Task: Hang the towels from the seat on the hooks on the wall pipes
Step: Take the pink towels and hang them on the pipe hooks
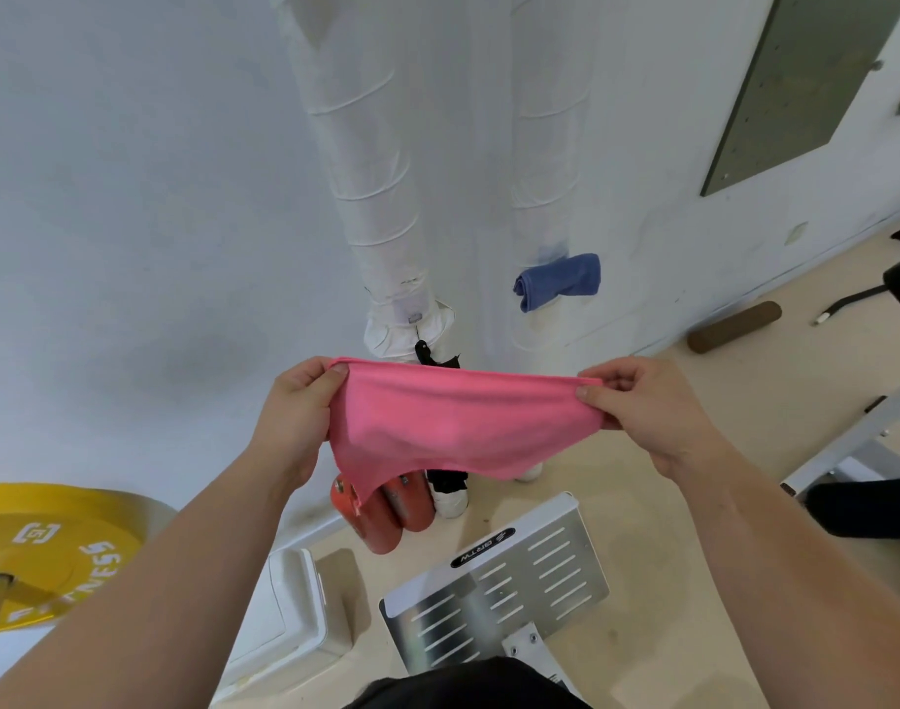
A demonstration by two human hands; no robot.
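Note:
A pink towel (pixel 453 427) is stretched flat between both hands in front of the white wrapped wall pipes. My left hand (pixel 294 417) pinches its left top corner and my right hand (pixel 652 411) pinches its right top corner. The towel's lower edge sags and hangs free. A blue towel (pixel 558 281) hangs on the right pipe (pixel 545 145). On the left pipe (pixel 371 171) a small grey hook (pixel 415 318) sits bare, just above the pink towel's top edge. The seat is not in view.
A yellow weight plate (pixel 53 550) on a bar is at lower left. Red fire extinguishers (pixel 396 514) stand on the floor below the towel. A slotted metal footplate (pixel 504 580) and machine frame (pixel 847 442) lie to the lower right, with a brown roller (pixel 734 327) by the wall.

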